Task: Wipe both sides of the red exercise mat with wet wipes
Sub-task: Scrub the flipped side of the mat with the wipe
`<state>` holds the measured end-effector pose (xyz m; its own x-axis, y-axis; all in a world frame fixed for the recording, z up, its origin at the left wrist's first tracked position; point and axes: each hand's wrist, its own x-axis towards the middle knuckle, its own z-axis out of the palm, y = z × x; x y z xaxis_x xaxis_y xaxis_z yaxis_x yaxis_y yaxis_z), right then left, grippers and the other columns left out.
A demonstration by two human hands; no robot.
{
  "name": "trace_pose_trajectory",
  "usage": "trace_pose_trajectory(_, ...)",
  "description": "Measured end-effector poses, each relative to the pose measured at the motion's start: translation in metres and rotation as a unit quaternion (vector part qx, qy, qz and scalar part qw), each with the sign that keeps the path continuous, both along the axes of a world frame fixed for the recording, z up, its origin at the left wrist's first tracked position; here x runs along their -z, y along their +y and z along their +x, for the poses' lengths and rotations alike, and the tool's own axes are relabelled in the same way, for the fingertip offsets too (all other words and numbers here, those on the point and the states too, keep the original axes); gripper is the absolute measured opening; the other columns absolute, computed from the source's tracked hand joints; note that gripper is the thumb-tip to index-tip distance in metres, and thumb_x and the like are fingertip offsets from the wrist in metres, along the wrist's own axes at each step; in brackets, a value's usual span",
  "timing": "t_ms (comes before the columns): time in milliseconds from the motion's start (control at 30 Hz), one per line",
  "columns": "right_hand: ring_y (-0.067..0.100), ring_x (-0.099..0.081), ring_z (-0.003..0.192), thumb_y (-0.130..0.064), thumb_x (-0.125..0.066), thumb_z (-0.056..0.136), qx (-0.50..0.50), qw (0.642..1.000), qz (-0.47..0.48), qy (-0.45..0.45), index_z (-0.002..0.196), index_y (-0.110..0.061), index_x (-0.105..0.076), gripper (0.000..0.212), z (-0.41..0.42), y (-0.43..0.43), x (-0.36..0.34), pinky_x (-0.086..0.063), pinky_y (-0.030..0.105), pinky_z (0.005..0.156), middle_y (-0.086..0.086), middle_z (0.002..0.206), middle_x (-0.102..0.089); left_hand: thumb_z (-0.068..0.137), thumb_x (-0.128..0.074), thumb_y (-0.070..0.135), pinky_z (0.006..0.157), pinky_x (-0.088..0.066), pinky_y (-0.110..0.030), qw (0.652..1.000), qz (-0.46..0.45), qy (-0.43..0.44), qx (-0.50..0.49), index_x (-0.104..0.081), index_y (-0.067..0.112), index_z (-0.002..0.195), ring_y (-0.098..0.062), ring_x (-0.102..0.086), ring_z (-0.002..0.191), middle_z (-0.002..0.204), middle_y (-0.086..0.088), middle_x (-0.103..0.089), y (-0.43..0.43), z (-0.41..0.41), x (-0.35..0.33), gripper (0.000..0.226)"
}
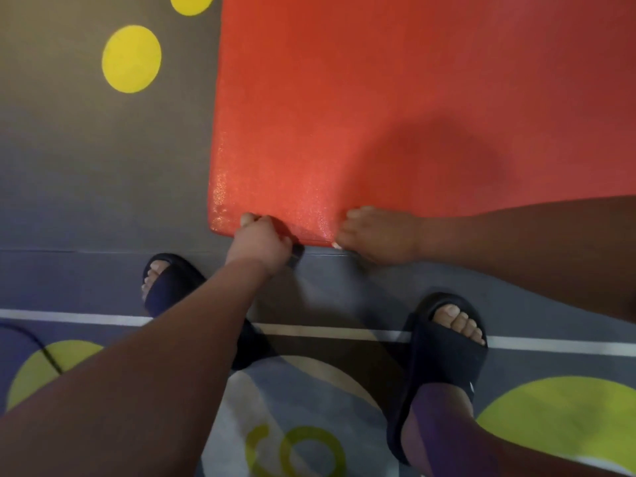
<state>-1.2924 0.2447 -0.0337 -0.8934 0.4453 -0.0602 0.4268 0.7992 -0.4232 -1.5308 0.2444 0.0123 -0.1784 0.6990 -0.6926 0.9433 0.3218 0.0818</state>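
Red mat point(378, 98): lay flat on the floor point(103, 166), near edge toward the person.
Left hand point(261, 242): fingers curled round that edge, near the corner.
Right hand point(378, 235): gripped the same edge, probably to turn the mat over.

The red exercise mat point(378, 98) runs out past the top and right edges, so only its near left corner shows. The left hand point(263, 244) grips the near edge, and any fingers under the mat are out of sight. The right hand point(378, 235) seems to grip the same edge, though its palm side is hidden and its forearm is cut by the right edge. The left forearm point(172, 339) covers the back of the left sandal point(172, 280). A yellow dot point(191, 2) is cut by the top edge. A black cable point(44, 352) leaves at the left.
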Motion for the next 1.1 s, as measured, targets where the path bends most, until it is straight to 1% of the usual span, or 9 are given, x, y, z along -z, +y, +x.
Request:
trace_pose_trajectory(100, 0.026, -0.056, 0.081, -0.028, -0.042, 0.096, -0.035, 0.999, 0.033, 0.005, 0.097, -0.021, -0.059, 0.018, 0.022, 0.014, 0.001, -0.048, 0.037, 0.073, 0.001, 0.085, -0.061, 0.097, -0.051, 0.024, 0.112, -0.041, -0.048, 0.999, 0.018, -0.016, 0.025, -0.056, 0.005, 0.135, -0.044, -0.048, 0.125, 0.142, -0.018, -0.039, -0.002, 0.005, -0.002, 0.042)
trace_pose_trajectory(167, 0.032, -0.058, 0.082, -0.029, -0.036, 0.097, 0.070, 0.994, 0.082, 0.000, 0.098, -0.017, -0.064, 0.029, 0.035, 0.040, 0.009, -0.049, 0.041, 0.073, 0.007, 0.088, -0.065, 0.096, -0.053, 0.024, 0.112, -0.040, -0.047, 0.999, 0.027, -0.024, 0.039, -0.055, 0.008, 0.138, -0.043, -0.047, 0.127, 0.141, -0.017, -0.041, 0.000, 0.004, -0.001, 0.045)
trace_pose_trajectory(300, 0.039, -0.058, 0.081, -0.014, -0.050, 0.091, 0.299, 0.948, 0.091, -0.065, 0.096, -0.009, -0.056, 0.010, 0.040, 0.055, 0.004, -0.047, 0.046, 0.069, 0.019, 0.087, -0.064, 0.096, -0.054, 0.025, 0.111, -0.040, -0.047, 0.997, 0.038, -0.020, 0.061, -0.057, 0.011, 0.137, -0.044, -0.042, 0.128, 0.138, -0.018, -0.043, 0.000, 0.009, -0.002, 0.044)
trace_pose_trajectory(400, 0.030, -0.056, 0.081, -0.017, -0.050, 0.093, 0.107, 0.993, 0.047, -0.026, 0.100, -0.017, -0.060, 0.013, 0.042, 0.018, -0.001, -0.047, 0.040, 0.072, 0.006, 0.087, -0.063, 0.094, -0.056, 0.026, 0.109, -0.039, -0.046, 0.994, 0.074, -0.024, 0.071, -0.059, 0.010, 0.132, -0.041, -0.039, 0.128, 0.134, -0.017, -0.045, 0.012, 0.011, 0.002, 0.042)
trace_pose_trajectory(467, 0.025, -0.053, 0.085, -0.025, -0.046, 0.096, -0.053, 0.997, 0.047, -0.043, 0.099, -0.020, -0.059, 0.014, 0.048, 0.013, -0.005, -0.045, 0.038, 0.075, 0.001, 0.087, -0.060, 0.092, -0.059, 0.026, 0.109, -0.040, -0.047, 0.990, 0.112, -0.029, 0.083, -0.059, 0.011, 0.133, -0.039, -0.039, 0.129, 0.133, -0.017, -0.047, 0.029, 0.014, 0.010, 0.043)
trace_pose_trajectory(533, 0.025, -0.052, 0.087, -0.027, -0.048, 0.096, -0.110, 0.989, 0.079, -0.067, 0.101, -0.020, -0.058, 0.013, 0.057, 0.042, -0.005, -0.043, 0.039, 0.076, 0.001, 0.089, -0.058, 0.089, -0.060, 0.026, 0.109, -0.039, -0.048, 0.981, 0.153, -0.033, 0.112, -0.059, 0.010, 0.131, -0.040, -0.041, 0.125, 0.130, -0.018, -0.049, 0.050, 0.022, 0.020, 0.045)
trace_pose_trajectory(667, 0.033, -0.057, 0.086, -0.030, -0.036, 0.100, 0.117, 0.981, 0.147, -0.053, 0.099, -0.016, -0.062, 0.030, 0.078, 0.144, 0.009, -0.043, 0.042, 0.073, 0.008, 0.090, -0.062, 0.084, -0.061, 0.029, 0.103, -0.036, -0.050, 0.966, 0.214, -0.013, 0.143, -0.059, 0.017, 0.126, -0.036, -0.041, 0.124, 0.130, -0.013, -0.049, 0.094, 0.046, 0.035, 0.044)
trace_pose_trajectory(767, 0.038, -0.057, 0.091, -0.025, -0.042, 0.096, 0.235, 0.956, 0.147, -0.093, 0.103, -0.011, -0.057, 0.021, 0.082, 0.197, 0.013, -0.043, 0.045, 0.078, 0.015, 0.097, -0.061, 0.081, -0.061, 0.027, 0.098, -0.034, -0.051, 0.949, 0.259, -0.033, 0.177, -0.059, 0.020, 0.125, -0.034, -0.042, 0.121, 0.130, -0.009, -0.050, 0.124, 0.064, 0.045, 0.045)
trace_pose_trajectory(1100, 0.031, -0.053, 0.081, -0.022, -0.040, 0.103, 0.263, 0.956, 0.098, -0.080, 0.104, -0.012, -0.063, 0.025, 0.114, 0.158, 0.017, -0.039, 0.042, 0.069, 0.009, 0.090, -0.058, 0.081, -0.053, 0.030, 0.091, -0.033, -0.048, 0.907, 0.303, -0.092, 0.279, -0.062, 0.020, 0.131, -0.034, -0.049, 0.112, 0.126, -0.007, -0.057, 0.145, 0.085, 0.063, 0.052)
